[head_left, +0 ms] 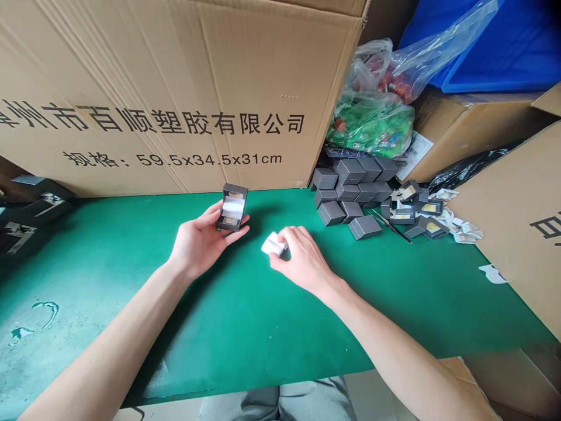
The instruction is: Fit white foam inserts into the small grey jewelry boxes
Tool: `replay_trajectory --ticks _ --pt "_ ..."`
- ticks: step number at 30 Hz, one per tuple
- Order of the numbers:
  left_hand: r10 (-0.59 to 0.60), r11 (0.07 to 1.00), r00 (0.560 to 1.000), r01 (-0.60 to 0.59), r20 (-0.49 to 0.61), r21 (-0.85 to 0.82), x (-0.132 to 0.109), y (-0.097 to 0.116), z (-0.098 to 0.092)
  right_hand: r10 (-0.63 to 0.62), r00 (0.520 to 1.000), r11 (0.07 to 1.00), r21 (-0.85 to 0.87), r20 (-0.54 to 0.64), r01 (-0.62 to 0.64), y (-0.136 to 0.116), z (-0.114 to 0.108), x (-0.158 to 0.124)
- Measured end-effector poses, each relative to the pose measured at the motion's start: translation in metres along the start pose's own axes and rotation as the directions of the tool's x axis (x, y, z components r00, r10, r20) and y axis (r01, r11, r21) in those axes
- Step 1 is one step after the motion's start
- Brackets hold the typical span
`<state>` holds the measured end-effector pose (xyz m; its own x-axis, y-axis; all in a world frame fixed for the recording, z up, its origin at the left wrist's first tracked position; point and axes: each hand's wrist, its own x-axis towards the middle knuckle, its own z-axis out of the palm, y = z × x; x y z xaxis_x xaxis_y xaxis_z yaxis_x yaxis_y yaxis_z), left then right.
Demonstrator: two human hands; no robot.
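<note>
Your left hand (pixel 201 242) cradles an open grey ring box (pixel 231 207) on its fingers, while your right hand (pixel 302 257) pinches a small white pad (pixel 272 244) low over the counter (pixel 245 333). Grey boxes (pixel 346 193) lie heaped along the counter's back edge, off to the right.

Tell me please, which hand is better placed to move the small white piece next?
The right hand, probably: its fingers already touch the white piece, while the left hand is occupied holding the open gray box.
</note>
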<state>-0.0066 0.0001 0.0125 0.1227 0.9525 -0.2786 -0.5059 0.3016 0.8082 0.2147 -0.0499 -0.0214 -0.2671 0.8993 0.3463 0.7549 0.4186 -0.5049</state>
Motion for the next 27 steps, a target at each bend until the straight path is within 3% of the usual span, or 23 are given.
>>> replay_trajectory --ticks 6,11,16,21,27 --pt "-0.047 0.999 0.999 0.047 0.020 0.010 -0.002 -0.001 0.003 -0.066 0.998 0.998 0.007 0.007 0.066 0.008 -0.001 0.002" --pt "-0.070 0.997 0.997 0.069 0.041 0.023 -0.003 -0.002 0.005 -0.169 0.980 0.984 0.036 -0.105 0.173 0.006 -0.003 0.003" --pt "-0.072 0.994 0.989 0.060 0.131 0.092 -0.005 -0.007 0.004 -0.261 0.933 0.958 0.052 -0.248 0.282 0.002 -0.006 0.004" --pt "-0.075 0.985 0.971 0.036 0.225 0.170 -0.007 -0.014 0.003 -0.266 0.918 0.957 0.035 -0.294 0.288 0.001 -0.006 0.005" --pt "-0.066 0.973 0.941 -0.013 0.332 0.231 -0.008 -0.025 0.008 -0.354 0.881 0.934 -0.073 -0.314 0.349 -0.002 -0.004 0.004"
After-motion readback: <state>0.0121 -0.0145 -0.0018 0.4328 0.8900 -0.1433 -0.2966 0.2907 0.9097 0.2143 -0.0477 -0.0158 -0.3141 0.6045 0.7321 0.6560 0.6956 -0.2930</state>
